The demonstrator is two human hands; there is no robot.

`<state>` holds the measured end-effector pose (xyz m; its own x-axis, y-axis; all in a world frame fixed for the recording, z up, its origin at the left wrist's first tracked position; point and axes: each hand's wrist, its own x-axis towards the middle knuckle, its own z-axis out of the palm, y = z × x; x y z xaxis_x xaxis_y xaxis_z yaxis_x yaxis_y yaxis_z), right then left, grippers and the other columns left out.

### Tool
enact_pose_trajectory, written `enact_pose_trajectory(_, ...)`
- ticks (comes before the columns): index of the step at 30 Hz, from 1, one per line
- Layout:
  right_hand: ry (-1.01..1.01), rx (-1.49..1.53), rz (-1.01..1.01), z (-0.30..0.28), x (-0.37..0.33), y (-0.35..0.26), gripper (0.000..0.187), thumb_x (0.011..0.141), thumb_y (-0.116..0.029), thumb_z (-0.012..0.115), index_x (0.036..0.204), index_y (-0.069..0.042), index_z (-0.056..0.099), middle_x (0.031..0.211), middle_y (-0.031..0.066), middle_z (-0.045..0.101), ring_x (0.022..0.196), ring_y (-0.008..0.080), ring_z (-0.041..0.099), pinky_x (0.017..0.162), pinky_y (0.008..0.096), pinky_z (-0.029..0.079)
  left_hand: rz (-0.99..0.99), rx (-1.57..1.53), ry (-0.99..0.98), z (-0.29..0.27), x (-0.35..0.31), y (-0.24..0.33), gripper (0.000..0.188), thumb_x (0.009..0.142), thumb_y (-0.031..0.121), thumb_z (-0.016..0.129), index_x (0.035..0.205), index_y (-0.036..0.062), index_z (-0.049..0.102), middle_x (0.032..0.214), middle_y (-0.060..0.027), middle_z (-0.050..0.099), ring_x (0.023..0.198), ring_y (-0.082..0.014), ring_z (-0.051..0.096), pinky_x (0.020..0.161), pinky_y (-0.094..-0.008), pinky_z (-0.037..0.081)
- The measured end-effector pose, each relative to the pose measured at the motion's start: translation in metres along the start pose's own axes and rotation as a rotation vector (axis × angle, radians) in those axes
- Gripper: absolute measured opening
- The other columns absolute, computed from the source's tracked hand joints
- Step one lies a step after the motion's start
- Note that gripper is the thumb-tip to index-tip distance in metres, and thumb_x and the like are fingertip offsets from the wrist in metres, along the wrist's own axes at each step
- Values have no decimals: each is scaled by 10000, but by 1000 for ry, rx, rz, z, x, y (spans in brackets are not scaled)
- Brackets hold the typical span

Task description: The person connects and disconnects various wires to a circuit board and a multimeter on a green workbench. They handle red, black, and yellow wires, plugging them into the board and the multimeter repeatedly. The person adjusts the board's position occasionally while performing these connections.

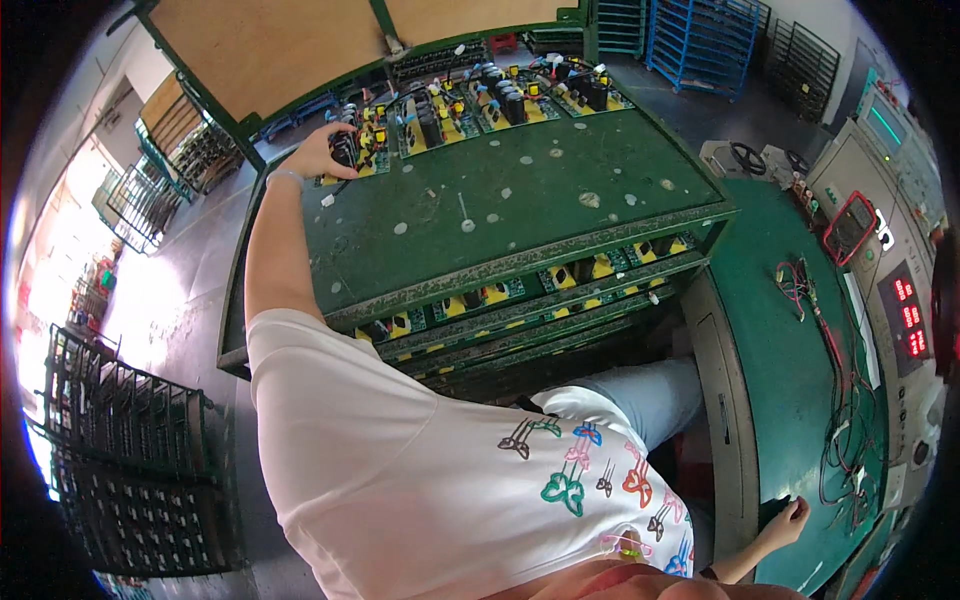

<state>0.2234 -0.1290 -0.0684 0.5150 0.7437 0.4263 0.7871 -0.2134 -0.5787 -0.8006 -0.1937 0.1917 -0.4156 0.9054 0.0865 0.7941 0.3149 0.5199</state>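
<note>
At the far left end of the green cart's top shelf [400,260], my left hand [314,156] curls its fingers around the black parts of a circuit board [372,150]. The board carries yellow and black components and rests on or just over the shelf; its underside is hidden. More circuit boards [428,120] stand in a row to its right along the far edge. At the lower right, my right hand [784,526] is over the green workbench [750,260], its fingers curled together. A small dark shape shows by its fingertips; I cannot make out what it is.
Lower cart shelves hold more circuit boards [480,298]. Along the bench lie tangled wires [835,350], a red-edged multimeter [851,228] and a test instrument with a red digital display [907,315]. Black racks [130,440] stand at left, a blue rack [703,45] at the back.
</note>
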Motion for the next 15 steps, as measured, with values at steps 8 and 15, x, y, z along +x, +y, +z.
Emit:
enact_pose_trajectory(8,51,46,-22,-6,-7,-1,189,972,-116,577,1096,4,654,1019,132,701,912,261,674,839,360,525,23,119,71,7,29,-46,1033,529,336,968,1424,88,515,1387,-177,542,1316,-315,490,1114,-398,375)
enact_pose_trajectory(15,187,86,-72,-16,-20,-50,103,888,-12,576,966,19,636,824,136,655,781,206,632,747,327,503,-172,496,-53,21,56,10,1186,486,221,997,1509,131,405,1593,-212,280,1411,-376,395,1176,-430,352)
